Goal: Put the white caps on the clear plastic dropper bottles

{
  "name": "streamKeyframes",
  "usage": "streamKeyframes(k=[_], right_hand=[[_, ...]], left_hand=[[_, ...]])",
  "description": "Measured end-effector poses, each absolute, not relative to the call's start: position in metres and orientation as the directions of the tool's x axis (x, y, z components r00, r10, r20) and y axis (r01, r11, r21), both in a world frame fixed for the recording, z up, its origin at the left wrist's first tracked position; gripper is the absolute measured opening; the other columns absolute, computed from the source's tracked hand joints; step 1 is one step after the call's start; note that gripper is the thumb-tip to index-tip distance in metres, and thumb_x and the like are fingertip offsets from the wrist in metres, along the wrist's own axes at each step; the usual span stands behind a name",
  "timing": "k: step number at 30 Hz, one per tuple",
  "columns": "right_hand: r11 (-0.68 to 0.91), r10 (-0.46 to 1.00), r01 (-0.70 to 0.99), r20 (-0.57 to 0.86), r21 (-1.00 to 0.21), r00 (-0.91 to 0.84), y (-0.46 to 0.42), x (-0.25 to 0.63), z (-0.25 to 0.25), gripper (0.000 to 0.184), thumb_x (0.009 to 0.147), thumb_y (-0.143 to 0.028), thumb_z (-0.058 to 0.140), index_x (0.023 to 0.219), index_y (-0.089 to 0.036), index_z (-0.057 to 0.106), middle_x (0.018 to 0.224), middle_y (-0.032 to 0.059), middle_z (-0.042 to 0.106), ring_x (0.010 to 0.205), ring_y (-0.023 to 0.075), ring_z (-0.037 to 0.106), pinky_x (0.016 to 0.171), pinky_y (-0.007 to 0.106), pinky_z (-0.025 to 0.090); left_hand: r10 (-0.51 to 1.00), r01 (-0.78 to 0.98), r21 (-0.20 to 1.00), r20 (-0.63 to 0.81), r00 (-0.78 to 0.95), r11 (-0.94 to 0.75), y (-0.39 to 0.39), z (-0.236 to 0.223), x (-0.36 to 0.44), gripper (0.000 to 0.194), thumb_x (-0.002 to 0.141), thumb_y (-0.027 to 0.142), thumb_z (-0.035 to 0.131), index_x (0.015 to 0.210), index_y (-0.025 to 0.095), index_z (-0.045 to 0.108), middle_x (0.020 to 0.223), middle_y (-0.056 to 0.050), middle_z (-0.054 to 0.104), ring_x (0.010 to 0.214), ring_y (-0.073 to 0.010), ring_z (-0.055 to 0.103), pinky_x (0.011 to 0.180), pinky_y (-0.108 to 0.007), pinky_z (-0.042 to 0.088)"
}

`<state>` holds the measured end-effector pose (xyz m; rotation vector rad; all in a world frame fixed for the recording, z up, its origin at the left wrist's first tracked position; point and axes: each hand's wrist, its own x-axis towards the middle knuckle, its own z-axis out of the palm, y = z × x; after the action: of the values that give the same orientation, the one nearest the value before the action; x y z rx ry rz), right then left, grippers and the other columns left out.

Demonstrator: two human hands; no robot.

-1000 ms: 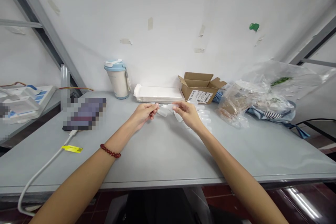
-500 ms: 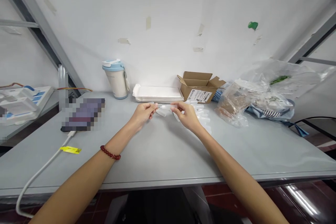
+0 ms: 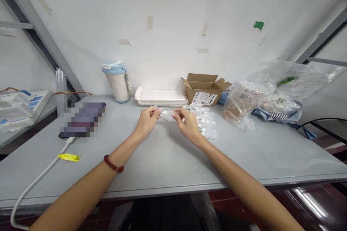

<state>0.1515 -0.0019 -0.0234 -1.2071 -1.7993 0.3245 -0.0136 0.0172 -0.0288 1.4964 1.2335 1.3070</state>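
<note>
Between my two hands, over the middle of the table, is a small translucent plastic bottle (image 3: 167, 113) with a white neck. My left hand (image 3: 148, 120) is closed in a pinch at its left end, where something thin and metallic shows by the fingertips. My right hand (image 3: 187, 124) pinches the other end between thumb and forefinger. Just below, another translucent piece (image 3: 165, 117) shows close to my left fingers; whether it touches them I cannot tell. Beside and partly behind my right hand lie several similar bottles (image 3: 208, 123) with white necks.
Along the wall stand a cream tumbler (image 3: 117, 83) with a blue lid, a stack of white trays (image 3: 162, 95) and an open cardboard box (image 3: 203, 90). Plastic bags (image 3: 241, 104) lie at the right. A phone (image 3: 84, 119) with a white cable (image 3: 40, 180) is at the left.
My right hand has moved slightly left, and its fingers now meet the bottle's right end. More of the bottles beside it show. The whole view has shifted a little.
</note>
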Motion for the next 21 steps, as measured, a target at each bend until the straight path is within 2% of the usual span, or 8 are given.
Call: streamKeyframes(k=[9, 12, 15, 18, 21], right_hand=[[0.484, 0.837, 0.579, 0.541, -0.657, -0.086, -0.003, 0.151, -0.022, 0.017, 0.082, -0.027, 0.05, 0.088, -0.017, 0.063, 0.062, 0.0021, 0.059, 0.059, 0.0168, 0.053, 0.061, 0.028, 0.041], [0.483, 0.843, 0.542, 0.532, -0.688, -0.076, 0.0, 0.152, -0.021, 0.017, 0.082, -0.028, 0.051, 0.089, -0.018, 0.063, 0.068, 0.0029, 0.062, 0.062, 0.0168, 0.054, 0.062, 0.028, 0.042], [0.482, 0.842, 0.524, 0.537, -0.702, -0.055, 0.003, 0.153, -0.021, 0.018, 0.081, -0.028, 0.053, 0.091, -0.017, 0.063, 0.075, 0.0043, 0.065, 0.066, 0.0174, 0.056, 0.065, 0.028, 0.043], [0.466, 0.846, 0.546, 0.53, -0.696, -0.047, 0.006, 0.154, -0.022, 0.017, 0.081, -0.028, 0.054, 0.091, -0.018, 0.064, 0.074, 0.0046, 0.065, 0.067, 0.0178, 0.056, 0.066, 0.029, 0.043], [0.462, 0.847, 0.57, 0.528, -0.68, -0.056, 0.009, 0.156, -0.024, 0.017, 0.082, -0.027, 0.054, 0.092, -0.017, 0.063, 0.077, 0.0051, 0.066, 0.067, 0.0177, 0.057, 0.068, 0.03, 0.044]], left_hand=[[0.975, 0.138, 0.966, 0.22, 0.011, -0.219, 0.013, -0.021, -0.013, 0.029, 0.074, 0.042, 0.059, 0.064, 0.016, 0.053, 0.055, 0.003, 0.047, 0.047, -0.0088, 0.041, 0.045, -0.023, 0.032], [0.984, 0.073, 0.981, 0.175, 0.046, -0.178, 0.014, -0.011, -0.016, 0.031, 0.073, 0.044, 0.059, 0.062, 0.015, 0.055, 0.057, 0.001, 0.049, 0.05, -0.0089, 0.043, 0.047, -0.023, 0.035], [0.991, 0.038, 0.991, 0.128, 0.045, -0.13, 0.016, -0.006, -0.019, 0.035, 0.073, 0.047, 0.058, 0.069, 0.012, 0.061, 0.059, -0.001, 0.052, 0.052, -0.0096, 0.045, 0.048, -0.023, 0.036], [0.99, 0.04, 0.991, 0.123, 0.063, -0.126, 0.018, -0.007, -0.02, 0.039, 0.073, 0.049, 0.058, 0.075, 0.011, 0.064, 0.061, -0.002, 0.055, 0.054, -0.0101, 0.045, 0.047, -0.022, 0.036], [0.985, 0.082, 0.986, 0.133, 0.111, -0.142, 0.018, -0.011, -0.021, 0.035, 0.07, 0.047, 0.062, 0.071, 0.013, 0.062, 0.062, -0.002, 0.055, 0.053, -0.0095, 0.045, 0.047, -0.022, 0.036]])
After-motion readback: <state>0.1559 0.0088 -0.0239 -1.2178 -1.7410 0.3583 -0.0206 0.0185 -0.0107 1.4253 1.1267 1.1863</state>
